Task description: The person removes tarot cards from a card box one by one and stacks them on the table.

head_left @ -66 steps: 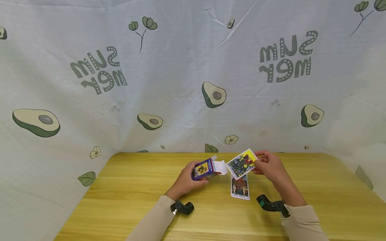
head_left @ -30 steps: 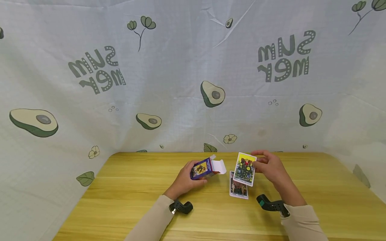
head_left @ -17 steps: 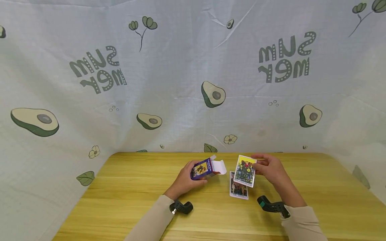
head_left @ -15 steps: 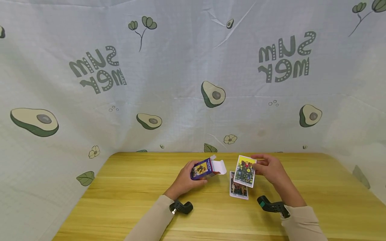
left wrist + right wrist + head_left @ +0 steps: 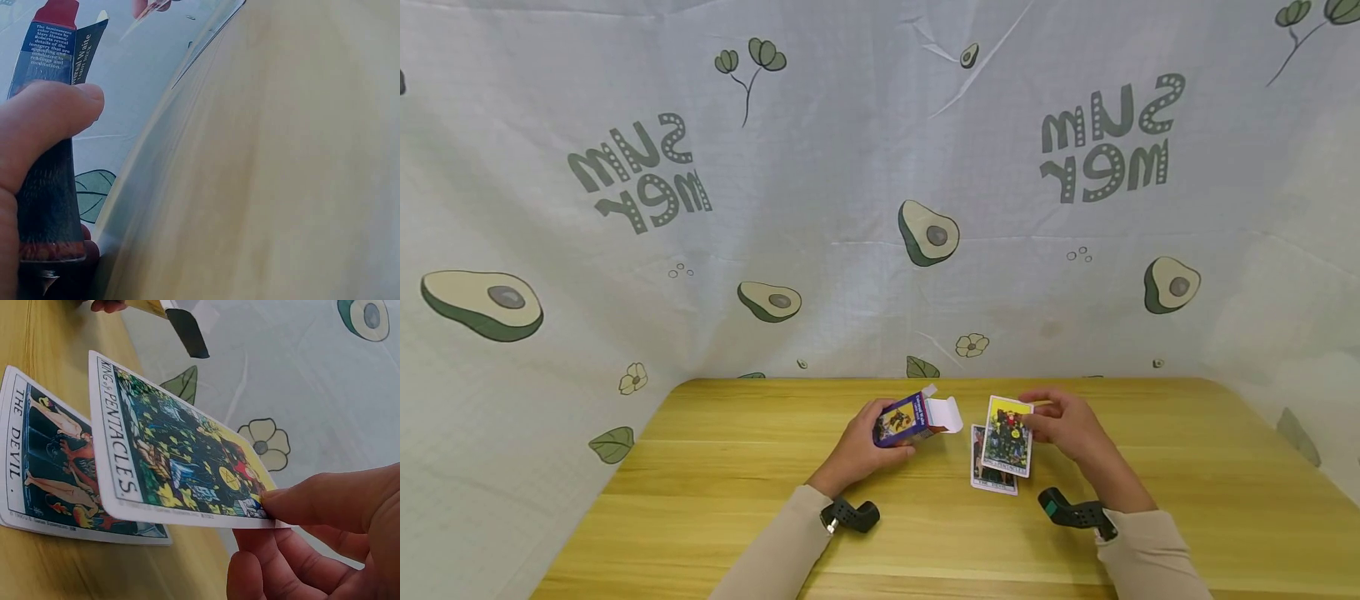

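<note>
In the head view my left hand (image 5: 861,446) grips a purple card box (image 5: 898,422) whose white end flap (image 5: 943,414) stands open toward the right. The left wrist view has my thumb (image 5: 59,112) across the side of the box (image 5: 47,200). My right hand (image 5: 1063,427) pinches the King of Pentacles card (image 5: 1007,437) by its right edge, face up. The Devil card (image 5: 994,482) lies on the table, partly covered by the held card. In the right wrist view, the King card (image 5: 181,456) is tilted above the Devil card (image 5: 59,469), which seems to top a thin stack.
A wooden table (image 5: 737,500) spans the lower part of the head view. Behind it hangs a pale cloth (image 5: 850,167) printed with avocados and lettering. Black wrist cameras (image 5: 857,517) are strapped near both sleeves.
The King card has turned from slanted to nearly upright in the head view, then moved slightly down over the Devil card with my right hand. My left hand and the box have hardly moved.
</note>
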Action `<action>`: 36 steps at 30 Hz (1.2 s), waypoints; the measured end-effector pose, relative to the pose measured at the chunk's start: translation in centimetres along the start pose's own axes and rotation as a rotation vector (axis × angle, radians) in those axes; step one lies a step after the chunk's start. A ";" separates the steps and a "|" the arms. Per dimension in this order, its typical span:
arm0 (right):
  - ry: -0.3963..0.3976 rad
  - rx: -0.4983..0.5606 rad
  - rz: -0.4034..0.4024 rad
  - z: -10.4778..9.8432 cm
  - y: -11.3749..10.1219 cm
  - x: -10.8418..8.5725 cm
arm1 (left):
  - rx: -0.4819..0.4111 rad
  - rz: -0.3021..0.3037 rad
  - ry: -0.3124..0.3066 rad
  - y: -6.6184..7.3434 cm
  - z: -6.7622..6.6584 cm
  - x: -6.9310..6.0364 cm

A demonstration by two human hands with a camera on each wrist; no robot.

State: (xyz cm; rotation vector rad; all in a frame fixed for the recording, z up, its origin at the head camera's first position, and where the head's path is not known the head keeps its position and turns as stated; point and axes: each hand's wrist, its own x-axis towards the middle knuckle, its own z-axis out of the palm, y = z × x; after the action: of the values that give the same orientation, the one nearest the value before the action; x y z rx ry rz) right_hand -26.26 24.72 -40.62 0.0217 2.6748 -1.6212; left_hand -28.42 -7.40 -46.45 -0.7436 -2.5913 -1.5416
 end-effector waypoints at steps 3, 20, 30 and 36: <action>-0.009 -0.007 -0.004 0.2 -0.2 -0.2 | 0.005 -0.010 0.003 0.1 0.0 0.0; -0.074 -0.035 -0.003 1.5 0.8 0.3 | 0.005 -0.011 0.011 0.7 0.0 -0.1; -0.065 -0.033 0.016 1.9 1.0 0.5 | 0.000 -0.021 0.003 0.1 0.0 0.1; -0.058 -0.043 0.019 2.0 1.2 0.6 | 0.004 -0.031 0.001 -0.1 0.1 0.1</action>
State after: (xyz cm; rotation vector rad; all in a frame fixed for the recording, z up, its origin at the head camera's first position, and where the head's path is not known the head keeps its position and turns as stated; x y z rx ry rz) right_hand -26.78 23.47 -42.61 -0.0002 2.6574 -1.5337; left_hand -28.55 -7.30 -46.52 -0.7055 -2.6170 -1.5442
